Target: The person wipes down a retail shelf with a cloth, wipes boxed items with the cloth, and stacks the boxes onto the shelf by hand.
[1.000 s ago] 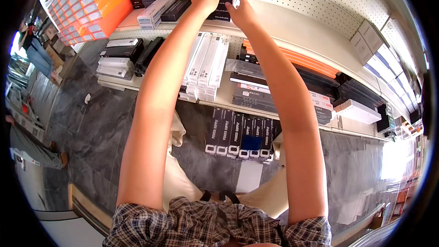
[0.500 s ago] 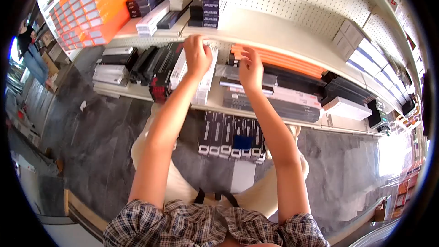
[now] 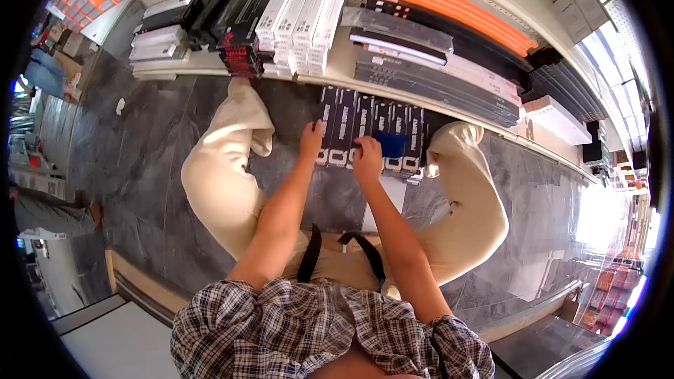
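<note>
The left hand (image 3: 312, 139) and right hand (image 3: 368, 159) have lowered from shelf (image 3: 342, 60) level, moving the work to the black boxes (image 3: 363, 116) rowed on the floor (image 3: 161, 168). Both hands' fingers are bent at the boxes; grip cannot be determined.

Power supply cartons (image 3: 338, 119): dark printed card, smooth. Floor (image 3: 544, 224) around cartons: marbled grey, glossy, reflecting light. Shelf (image 3: 342, 63) beyond cartons: pale, smooth, looks like painted metal. White boxes (image 3: 307, 10), beyond cartons to the left: smooth card. Trousers (image 3: 467, 217), both sides of cartons: matt cloth, creased. Shirt (image 3: 281, 323), nearer than cartons: plaid woven cloth, wrinkled.
</note>
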The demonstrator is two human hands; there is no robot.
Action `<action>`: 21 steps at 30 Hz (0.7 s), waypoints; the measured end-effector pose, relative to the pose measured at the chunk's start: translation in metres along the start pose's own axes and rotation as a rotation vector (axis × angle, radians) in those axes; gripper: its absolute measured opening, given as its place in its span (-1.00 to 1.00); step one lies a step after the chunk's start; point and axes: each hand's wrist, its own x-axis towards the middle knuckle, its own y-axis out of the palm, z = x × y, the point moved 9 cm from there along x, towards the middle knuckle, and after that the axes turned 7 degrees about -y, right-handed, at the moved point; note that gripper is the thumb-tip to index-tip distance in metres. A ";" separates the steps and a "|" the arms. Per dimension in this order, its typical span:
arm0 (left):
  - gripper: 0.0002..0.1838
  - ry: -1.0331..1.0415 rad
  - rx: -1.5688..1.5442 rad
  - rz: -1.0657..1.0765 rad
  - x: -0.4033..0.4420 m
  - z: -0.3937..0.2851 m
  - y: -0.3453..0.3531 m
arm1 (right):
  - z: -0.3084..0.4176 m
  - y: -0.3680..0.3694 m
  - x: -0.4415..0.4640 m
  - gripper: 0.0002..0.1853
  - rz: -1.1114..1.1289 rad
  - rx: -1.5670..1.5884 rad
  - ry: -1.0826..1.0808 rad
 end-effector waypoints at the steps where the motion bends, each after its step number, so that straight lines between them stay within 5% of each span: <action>1: -0.53 -0.152 -0.055 0.324 0.008 0.013 0.021 | 0.010 0.013 -0.003 -0.74 0.085 -0.092 -0.089; 2: -0.40 -0.259 -0.318 0.671 0.025 0.059 0.063 | 0.019 0.026 -0.006 -0.74 0.118 -0.069 -0.086; 3: -0.42 -0.302 -0.338 0.734 0.016 0.043 0.048 | 0.031 0.041 0.001 -0.64 0.212 -0.141 -0.179; 8: -0.33 -0.552 -0.380 0.725 -0.029 0.041 0.033 | 0.043 0.090 -0.011 -0.12 0.591 -0.329 -0.308; 15: -0.18 -0.500 -0.492 0.766 -0.043 0.012 0.021 | 0.038 0.088 -0.022 -0.02 0.707 -0.393 -0.297; 17: -0.36 -0.423 -0.525 0.766 -0.039 0.011 0.024 | 0.031 0.096 -0.026 -0.06 0.759 -0.503 -0.289; 21: -0.31 -0.258 -0.279 0.623 -0.025 0.020 0.026 | 0.029 0.095 -0.024 -0.05 0.776 -0.399 -0.230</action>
